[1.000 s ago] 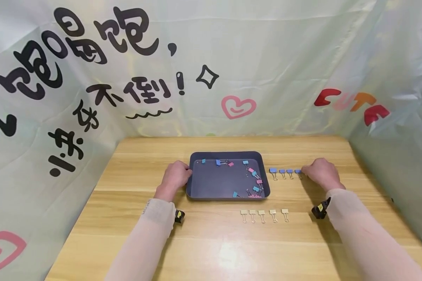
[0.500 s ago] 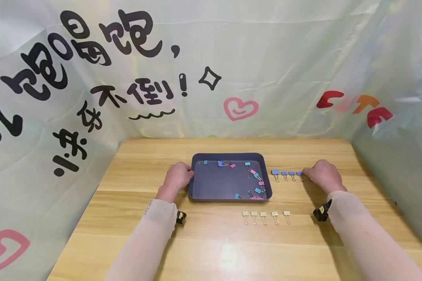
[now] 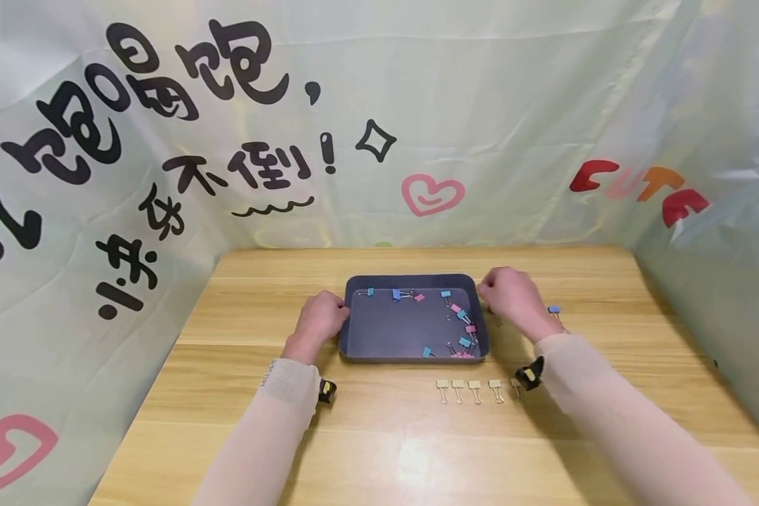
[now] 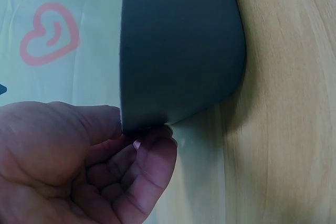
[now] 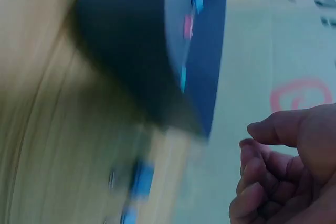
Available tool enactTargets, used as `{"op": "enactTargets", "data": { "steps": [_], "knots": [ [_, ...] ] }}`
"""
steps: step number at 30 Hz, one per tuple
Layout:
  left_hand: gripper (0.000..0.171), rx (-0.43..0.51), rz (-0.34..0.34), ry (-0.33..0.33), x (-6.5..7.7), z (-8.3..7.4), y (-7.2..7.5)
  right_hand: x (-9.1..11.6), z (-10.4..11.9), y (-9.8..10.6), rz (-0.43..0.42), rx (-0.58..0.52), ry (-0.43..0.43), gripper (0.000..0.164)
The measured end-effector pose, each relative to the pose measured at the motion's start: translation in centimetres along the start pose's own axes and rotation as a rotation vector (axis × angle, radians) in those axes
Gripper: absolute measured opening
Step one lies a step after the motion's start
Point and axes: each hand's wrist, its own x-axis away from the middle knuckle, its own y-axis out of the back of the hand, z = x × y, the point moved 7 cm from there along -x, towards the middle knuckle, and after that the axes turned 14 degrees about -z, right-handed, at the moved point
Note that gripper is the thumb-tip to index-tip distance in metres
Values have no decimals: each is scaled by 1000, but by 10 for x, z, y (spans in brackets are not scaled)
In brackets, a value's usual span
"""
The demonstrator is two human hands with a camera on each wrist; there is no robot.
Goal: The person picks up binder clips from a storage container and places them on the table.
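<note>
My left hand (image 3: 319, 316) pinches the left rim of a dark grey tray (image 3: 398, 330), thumb and fingers at its corner in the left wrist view. My right hand (image 3: 515, 295) hovers at the tray's right rim. In the right wrist view its fingers are loosely curled, with nothing seen between thumb and fingertips. Teal, pink and blue binder clips lie inside the tray, mostly along its right side. One blue binder clip (image 3: 554, 309) lies right of my right hand. Other blue binder clips (image 5: 142, 178) show blurred in the right wrist view, mostly hidden in the head view.
A row of several cream binder clips (image 3: 474, 385) lies in front of the tray, the rightmost partly covered by the right wrist camera (image 3: 529, 374). Printed cloth walls (image 3: 512, 126) stand behind and beside the wooden table (image 3: 259, 450).
My right hand has let go of the blue binder clip at the row's right end and moved left to the tray's right rim. My left hand has stayed on the tray.
</note>
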Motion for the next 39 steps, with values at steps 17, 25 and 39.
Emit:
{"op": "enactTargets", "data": {
  "steps": [17,25,39],
  "knots": [
    [24,-4,13,7,0,0,-2,-14,95,-108,272,244,461,50],
    [26,7,23,26,1,3,-2,-3,98,-110,250,278,489,42],
    [29,0,24,7,0,0,0,-8,107,-104,211,193,311,21]
  ]
}}
